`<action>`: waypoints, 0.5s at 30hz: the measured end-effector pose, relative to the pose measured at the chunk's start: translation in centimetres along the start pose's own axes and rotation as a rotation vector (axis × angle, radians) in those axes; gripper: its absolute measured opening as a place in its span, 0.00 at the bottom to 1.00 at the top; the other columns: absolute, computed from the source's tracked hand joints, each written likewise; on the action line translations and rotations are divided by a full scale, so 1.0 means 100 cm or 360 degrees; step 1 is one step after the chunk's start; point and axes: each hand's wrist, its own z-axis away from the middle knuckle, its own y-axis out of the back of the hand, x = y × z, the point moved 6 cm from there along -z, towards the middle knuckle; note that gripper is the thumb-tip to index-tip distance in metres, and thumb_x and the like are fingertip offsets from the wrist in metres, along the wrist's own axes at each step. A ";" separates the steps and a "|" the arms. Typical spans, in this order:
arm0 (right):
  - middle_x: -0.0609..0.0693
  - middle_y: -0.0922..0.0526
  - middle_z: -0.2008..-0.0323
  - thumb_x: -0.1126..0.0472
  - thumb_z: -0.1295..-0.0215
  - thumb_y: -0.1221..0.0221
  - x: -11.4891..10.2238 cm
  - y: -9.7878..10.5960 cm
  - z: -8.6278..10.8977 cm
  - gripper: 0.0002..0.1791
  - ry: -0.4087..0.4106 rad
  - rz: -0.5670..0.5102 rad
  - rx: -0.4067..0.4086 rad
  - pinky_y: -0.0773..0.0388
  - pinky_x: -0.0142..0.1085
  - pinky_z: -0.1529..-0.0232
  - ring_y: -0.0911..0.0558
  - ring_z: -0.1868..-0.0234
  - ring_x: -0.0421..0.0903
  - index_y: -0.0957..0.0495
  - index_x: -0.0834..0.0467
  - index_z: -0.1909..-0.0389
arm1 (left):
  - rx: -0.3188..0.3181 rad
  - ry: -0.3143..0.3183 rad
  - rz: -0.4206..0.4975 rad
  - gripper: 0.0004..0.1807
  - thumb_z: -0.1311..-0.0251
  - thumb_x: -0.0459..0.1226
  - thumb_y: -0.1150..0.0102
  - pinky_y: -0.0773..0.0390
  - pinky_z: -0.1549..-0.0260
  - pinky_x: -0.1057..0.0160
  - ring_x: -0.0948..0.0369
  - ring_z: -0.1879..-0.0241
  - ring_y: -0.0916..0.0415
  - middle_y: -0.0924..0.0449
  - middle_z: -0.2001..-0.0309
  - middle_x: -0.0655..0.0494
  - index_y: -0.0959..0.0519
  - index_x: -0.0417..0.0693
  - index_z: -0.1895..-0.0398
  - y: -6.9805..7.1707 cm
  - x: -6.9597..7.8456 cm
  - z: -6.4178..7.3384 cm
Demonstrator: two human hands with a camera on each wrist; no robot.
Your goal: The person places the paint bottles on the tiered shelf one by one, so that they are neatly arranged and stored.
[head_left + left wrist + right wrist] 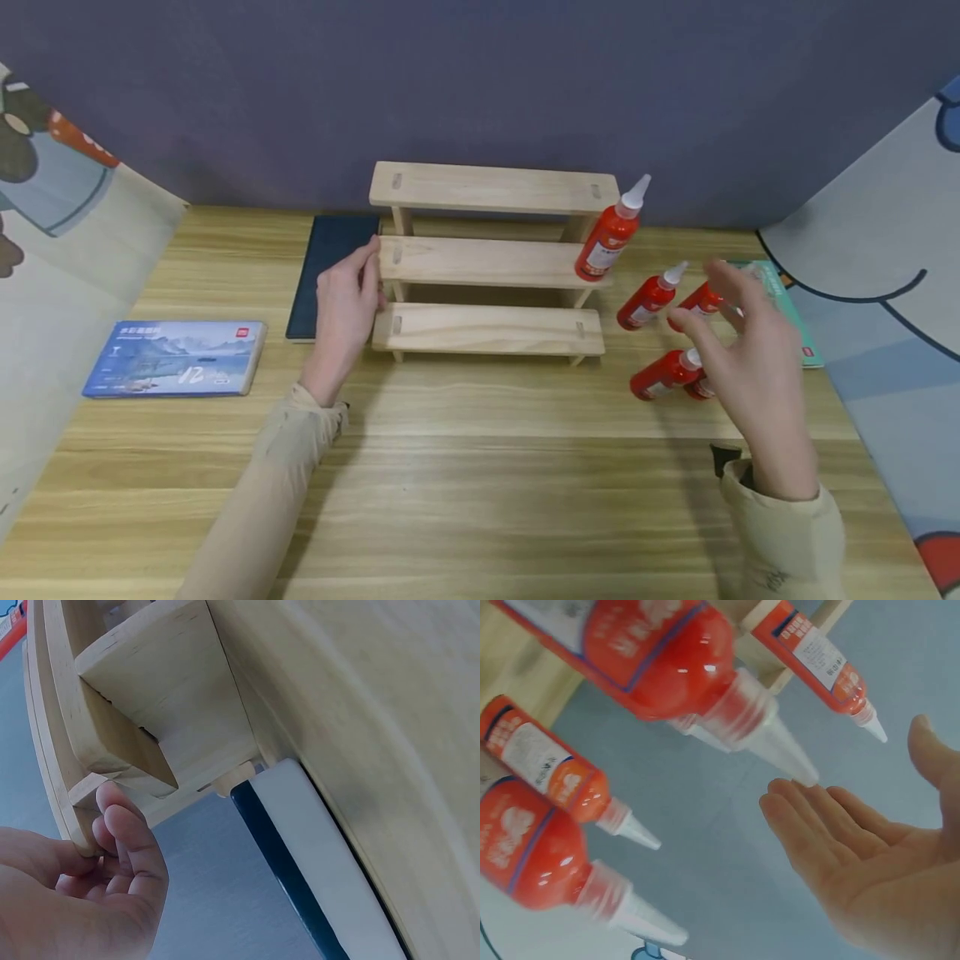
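A three-tiered wooden stand (487,329) rises in steps towards the back wall. My left hand (345,304) pinches the left end of its middle board, thumb and fingertips meeting at the board's edge in the left wrist view (90,802). At that same board's right end stands a red squeeze bottle (603,246) with a white pointed nozzle. To the stand's right, several similar red bottles (647,304) stand on the table. Above them hovers my right hand (757,358), thumb and fingers spread apart, holding nothing. In the right wrist view its fingers lie near a bottle's nozzle (780,750).
Beside the left hand lies a dark blue book (303,287). A flat blue box with a mountain picture (176,358) is farther left on the wooden table (480,483). Behind the bottles lies a green box (798,325). A dark blue panel (480,83) borders the back.
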 end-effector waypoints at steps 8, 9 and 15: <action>0.66 0.24 0.29 0.63 0.32 0.26 0.013 0.001 0.012 0.41 -0.0016 0.0005 -0.0082 0.30 0.32 0.32 0.24 0.31 0.65 0.33 0.63 0.21 | 0.0015 -0.0013 -0.0006 0.20 0.14 0.35 0.54 0.32 0.80 0.74 0.67 0.84 0.27 0.20 0.78 0.47 0.22 0.38 0.29 0.000 0.000 0.000; 0.66 0.25 0.29 0.62 0.32 0.26 0.015 0.000 0.013 0.42 -0.0026 0.0003 -0.0096 0.30 0.30 0.32 0.24 0.31 0.65 0.34 0.63 0.21 | 0.0017 -0.0016 -0.0008 0.20 0.14 0.34 0.54 0.31 0.80 0.74 0.68 0.84 0.28 0.20 0.78 0.47 0.22 0.38 0.29 0.000 0.000 0.000; 0.69 0.25 0.30 0.57 0.30 0.27 0.028 -0.004 0.022 0.42 -0.0084 0.0022 -0.0203 0.30 0.20 0.40 0.23 0.34 0.69 0.35 0.65 0.21 | 0.0028 -0.0028 -0.0012 0.20 0.14 0.34 0.54 0.32 0.80 0.73 0.68 0.84 0.28 0.20 0.78 0.46 0.21 0.36 0.30 0.000 0.000 0.000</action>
